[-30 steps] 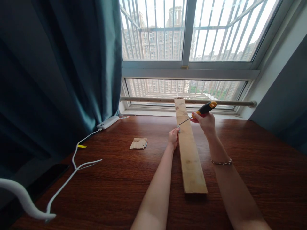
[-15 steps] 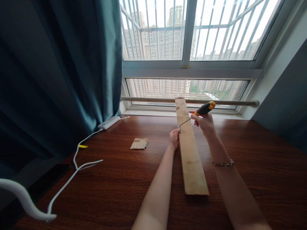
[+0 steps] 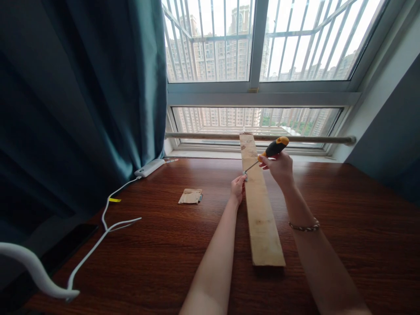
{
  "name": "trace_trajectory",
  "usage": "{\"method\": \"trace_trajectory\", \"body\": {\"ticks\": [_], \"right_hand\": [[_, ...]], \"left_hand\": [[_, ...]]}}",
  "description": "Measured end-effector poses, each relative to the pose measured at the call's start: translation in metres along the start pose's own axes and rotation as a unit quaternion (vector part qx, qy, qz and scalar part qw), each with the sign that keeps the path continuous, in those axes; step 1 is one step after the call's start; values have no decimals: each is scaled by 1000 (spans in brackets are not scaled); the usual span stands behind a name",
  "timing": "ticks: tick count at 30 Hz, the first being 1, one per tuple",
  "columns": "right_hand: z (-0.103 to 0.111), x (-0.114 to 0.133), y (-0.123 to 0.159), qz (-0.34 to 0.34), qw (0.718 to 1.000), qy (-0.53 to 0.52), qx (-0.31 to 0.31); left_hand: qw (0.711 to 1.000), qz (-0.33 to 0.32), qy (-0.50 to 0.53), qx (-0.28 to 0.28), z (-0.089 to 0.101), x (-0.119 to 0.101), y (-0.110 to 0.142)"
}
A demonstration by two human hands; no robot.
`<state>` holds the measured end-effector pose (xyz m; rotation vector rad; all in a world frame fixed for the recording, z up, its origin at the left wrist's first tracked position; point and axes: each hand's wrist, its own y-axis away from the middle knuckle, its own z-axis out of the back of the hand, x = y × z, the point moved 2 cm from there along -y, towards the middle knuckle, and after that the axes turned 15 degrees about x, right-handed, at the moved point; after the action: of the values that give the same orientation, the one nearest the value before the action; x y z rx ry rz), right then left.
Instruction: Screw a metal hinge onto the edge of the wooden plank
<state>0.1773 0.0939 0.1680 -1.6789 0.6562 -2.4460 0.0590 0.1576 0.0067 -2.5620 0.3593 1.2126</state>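
A long pale wooden plank (image 3: pixel 260 214) lies on the dark wooden table (image 3: pixel 344 218), its far end resting at the window rail. My right hand (image 3: pixel 278 167) is closed round a screwdriver (image 3: pixel 267 154) with a black and orange handle; its metal shaft slants down to the plank's left edge. My left hand (image 3: pixel 237 188) is pinched at that same spot, at a small metal piece I cannot make out under the tip.
A small cardboard piece (image 3: pixel 190 196) lies left of the plank. A white power bank (image 3: pixel 149 167) and white cables (image 3: pixel 105 227) lie at the table's left, beside a teal curtain (image 3: pixel 82 96). A black phone (image 3: pixel 70 245) lies at the left edge. A pole (image 3: pixel 203 136) spans the window sill.
My right hand and the screwdriver handle have shifted slightly left and up, tilting the tool. The left hand and the plank stay put.
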Motion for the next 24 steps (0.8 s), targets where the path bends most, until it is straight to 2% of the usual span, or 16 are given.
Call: {"method": "trace_trajectory", "body": {"ticks": [4,8,12,18,24], "right_hand": [[5,-9,-3,-2,990,125,-68],[6,-14,-4,-2,988,122,-93],[8,-11,-3,-14,993,89,-81],[19,-1,0,-20,991,95,-88],[23,3,1,-35,998,49,-34]], "left_hand": [[1000,-1,5,1,1,2,0],[1000,5,3,-5,1,1,0],[1000,13,-6,-12,1,0,1],[1000,8,1,-16,-3,-2,3],[1000,4,3,-29,-6,-3,4]]}}
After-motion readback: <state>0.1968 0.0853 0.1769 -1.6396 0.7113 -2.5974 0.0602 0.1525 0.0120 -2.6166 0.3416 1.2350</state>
